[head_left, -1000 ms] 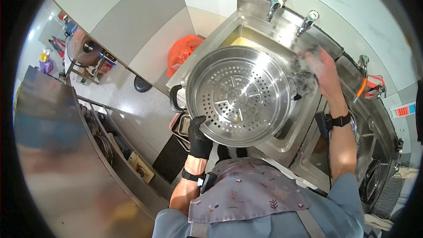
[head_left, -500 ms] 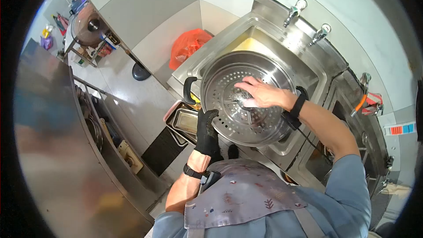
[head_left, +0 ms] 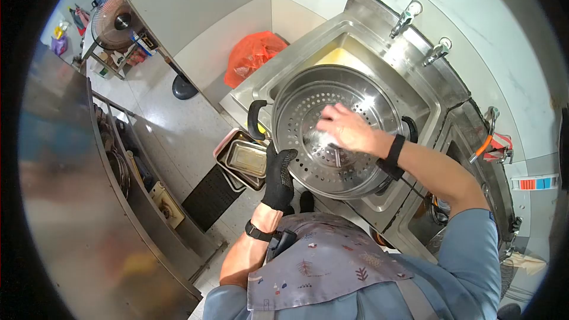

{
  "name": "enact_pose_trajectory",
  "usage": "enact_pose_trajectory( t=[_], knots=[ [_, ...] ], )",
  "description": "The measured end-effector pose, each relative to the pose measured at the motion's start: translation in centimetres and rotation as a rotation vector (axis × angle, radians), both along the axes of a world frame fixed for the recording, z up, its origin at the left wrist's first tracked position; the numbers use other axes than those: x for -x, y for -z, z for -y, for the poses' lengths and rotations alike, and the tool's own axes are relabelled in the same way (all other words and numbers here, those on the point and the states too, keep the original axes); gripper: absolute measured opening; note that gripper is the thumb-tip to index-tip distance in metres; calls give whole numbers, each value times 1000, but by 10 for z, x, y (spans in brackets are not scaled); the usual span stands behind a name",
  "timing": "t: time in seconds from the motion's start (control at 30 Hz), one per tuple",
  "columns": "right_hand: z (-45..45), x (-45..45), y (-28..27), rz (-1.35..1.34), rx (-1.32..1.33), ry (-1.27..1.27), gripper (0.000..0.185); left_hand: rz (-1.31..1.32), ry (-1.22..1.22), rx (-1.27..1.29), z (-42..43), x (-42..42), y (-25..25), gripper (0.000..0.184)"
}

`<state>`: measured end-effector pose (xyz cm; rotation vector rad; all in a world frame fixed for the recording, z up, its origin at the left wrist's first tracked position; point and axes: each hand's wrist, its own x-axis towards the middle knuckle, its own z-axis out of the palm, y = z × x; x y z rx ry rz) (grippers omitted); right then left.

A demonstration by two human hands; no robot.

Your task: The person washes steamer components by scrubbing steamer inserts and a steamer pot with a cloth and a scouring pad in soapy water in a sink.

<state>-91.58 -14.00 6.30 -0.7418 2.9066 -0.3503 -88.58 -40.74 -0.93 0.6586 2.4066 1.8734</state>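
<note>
A large stainless steel steamer pot (head_left: 296, 92) with a perforated bottom and black side handles rests over the sink, its opening facing me. My left hand (head_left: 278, 178), in a black dotted glove, grips its near-left rim, with the thumb over the edge. My bare right hand (head_left: 347, 130) is down inside the pot, fingers curled and blurred by motion against the holed bottom. Under those fingers is a silvery wad that looks like a steel scourer, mostly hidden by the hand.
The steel sink (head_left: 349, 25) has two wall taps (head_left: 408, 19) behind it. Stacked metal trays (head_left: 248, 159) stand low at the left, near a black floor mat (head_left: 213, 200). A red plastic bag (head_left: 255, 53) sits in the corner. A steel counter (head_left: 77, 201) runs along the left.
My right hand has shifted slightly within the pot, and its fingers are now more blurred. My left hand keeps its hold on the rim. The view has shifted a little.
</note>
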Motion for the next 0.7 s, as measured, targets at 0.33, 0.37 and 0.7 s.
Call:
enact_pose_trajectory(
  t=[0.33, 0.37, 0.7],
  knots=[
    [77, 19, -2, 21, 9, 12, 21, 166, -3, -104, 4, 4, -1, 19],
    [73, 22, -1, 21, 6, 7, 21, 171, -15, -140, 5, 7, -10, 19],
    [46, 18, -6, 126, -203, 7, 27, 174, -18, -242, 6, 22, -2, 24]
  ],
)
